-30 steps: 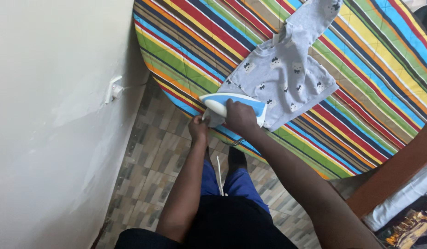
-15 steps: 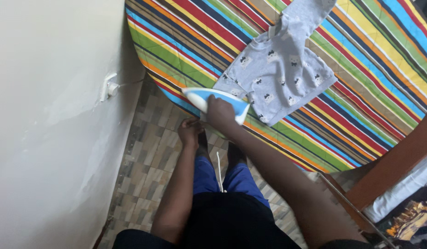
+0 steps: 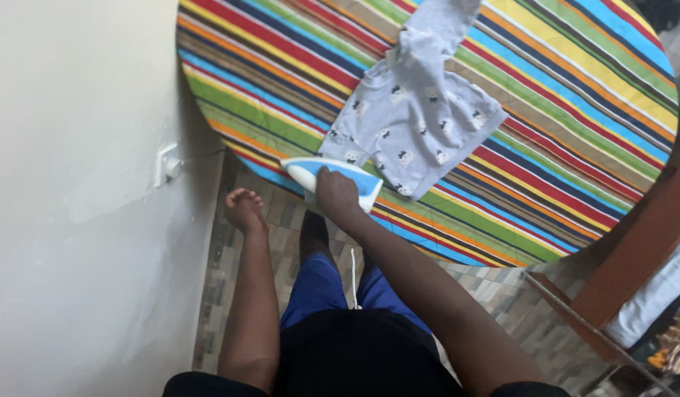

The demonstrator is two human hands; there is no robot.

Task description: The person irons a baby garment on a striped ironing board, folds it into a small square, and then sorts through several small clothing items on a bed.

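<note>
My right hand (image 3: 337,194) is closed around the handle of the blue-and-white iron (image 3: 332,179), fingers wrapped over the top so the weight hangs under the palm and the sole faces down. The iron sits at the near left edge of the round desk (image 3: 281,95), just at the rim, with its tip pointing left. It lies just beside the near hem of the small pale grey garment (image 3: 409,121), possibly overlapping its corner; I cannot tell if the sole presses the cloth or the striped cover.

The garment is spread flat on the many-coloured striped cover, body toward me and a sleeve reaching to the far side, laid out smooth so a flat face is open to the iron.

My left hand (image 3: 244,209) hangs off the desk, over the tiled floor (image 3: 229,294) near the left wall. Its grip is loose, fingers half curled, holding nothing that I can see. It is well apart from the iron, which keeps it clear of the hot plate.

A white wall socket (image 3: 166,163) sits on the left wall, near the desk's edge.
</note>
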